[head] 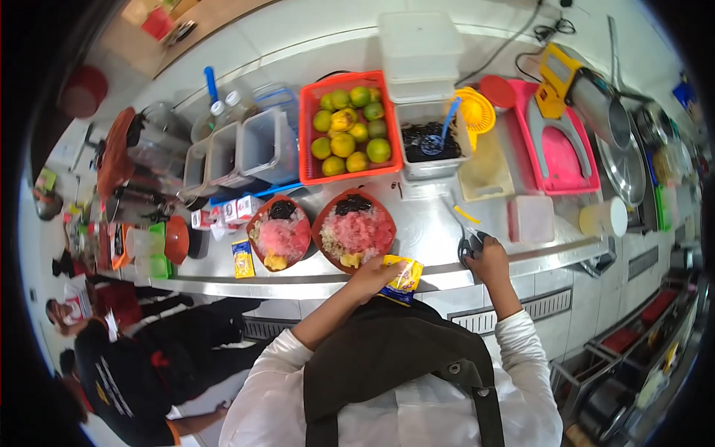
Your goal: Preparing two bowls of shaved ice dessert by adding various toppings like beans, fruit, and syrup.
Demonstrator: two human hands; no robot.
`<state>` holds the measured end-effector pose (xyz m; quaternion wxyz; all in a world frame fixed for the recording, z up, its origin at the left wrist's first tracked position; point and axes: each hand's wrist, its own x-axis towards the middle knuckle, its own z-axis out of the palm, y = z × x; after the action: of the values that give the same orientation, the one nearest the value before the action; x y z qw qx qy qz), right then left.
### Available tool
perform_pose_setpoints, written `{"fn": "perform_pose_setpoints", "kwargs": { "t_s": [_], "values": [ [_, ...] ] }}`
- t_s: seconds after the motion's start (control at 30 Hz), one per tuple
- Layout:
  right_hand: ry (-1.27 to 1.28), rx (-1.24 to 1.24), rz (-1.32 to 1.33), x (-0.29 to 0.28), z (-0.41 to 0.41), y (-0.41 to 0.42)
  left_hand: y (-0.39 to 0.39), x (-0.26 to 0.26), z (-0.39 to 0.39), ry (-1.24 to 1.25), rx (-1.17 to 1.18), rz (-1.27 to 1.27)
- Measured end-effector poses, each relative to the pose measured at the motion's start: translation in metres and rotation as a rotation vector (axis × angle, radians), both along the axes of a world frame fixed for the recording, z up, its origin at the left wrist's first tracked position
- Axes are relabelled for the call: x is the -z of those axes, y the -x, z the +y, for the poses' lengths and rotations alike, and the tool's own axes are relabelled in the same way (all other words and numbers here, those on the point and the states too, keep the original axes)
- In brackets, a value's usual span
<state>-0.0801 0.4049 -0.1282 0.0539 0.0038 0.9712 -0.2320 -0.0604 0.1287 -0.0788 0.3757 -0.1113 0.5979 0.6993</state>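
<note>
My left hand (370,280) pinches a yellow and blue sachet (408,275) at the counter's front edge. To its right, my right hand (490,258) has its fingers around the dark handle of a pair of scissors (462,248), whose blades lie towards the back of the steel counter. A thin yellow strip (466,214) rests beside the blades. Left of the scissors stand two red-orange bowls, a larger one (392,226) and a smaller one (306,220). Both hold pink shaved ice, black jelly and yellow pieces. Another sachet (243,258) lies left of the smaller bowl.
Behind the bowls stand an orange basket (304,134) of green-yellow citrus fruit and a tub (433,169) of black jelly with a blue ladle (450,123). A pink tray (591,181) and lidded container (530,219) are on the right. A co-worker (123,380) stands at left.
</note>
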Motion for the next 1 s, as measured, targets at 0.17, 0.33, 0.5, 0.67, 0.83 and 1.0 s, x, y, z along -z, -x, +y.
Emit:
{"fn": "perform_pose_setpoints", "kwargs": {
  "t_s": [0.17,0.33,0.5,0.67,0.83,1.0],
  "values": [
    [0.201,0.082,0.014,-0.01,-0.02,0.002,-0.023,-0.009,-0.036,-0.239,-0.339,-0.136],
    [0.478,-0.145,0.245,-0.041,-0.069,-0.005,-0.022,-0.031,-0.05,-0.255,-0.413,-0.013],
    [1.08,-0.281,-0.572,-0.088,-0.171,-0.018,-0.011,-0.028,-0.047,-0.359,-0.471,0.141],
    [1.027,-0.096,-0.849,-0.097,-0.185,0.015,-0.021,-0.015,-0.068,-0.15,-0.368,0.476],
    [0.994,0.005,-1.149,-0.102,-0.203,0.034,-0.019,0.006,-0.089,-0.342,-0.236,-0.049],
    [0.832,0.078,-1.261,-0.104,-0.214,0.045,-0.024,0.02,-0.094,-0.453,-0.349,-0.142]
  ]
}}
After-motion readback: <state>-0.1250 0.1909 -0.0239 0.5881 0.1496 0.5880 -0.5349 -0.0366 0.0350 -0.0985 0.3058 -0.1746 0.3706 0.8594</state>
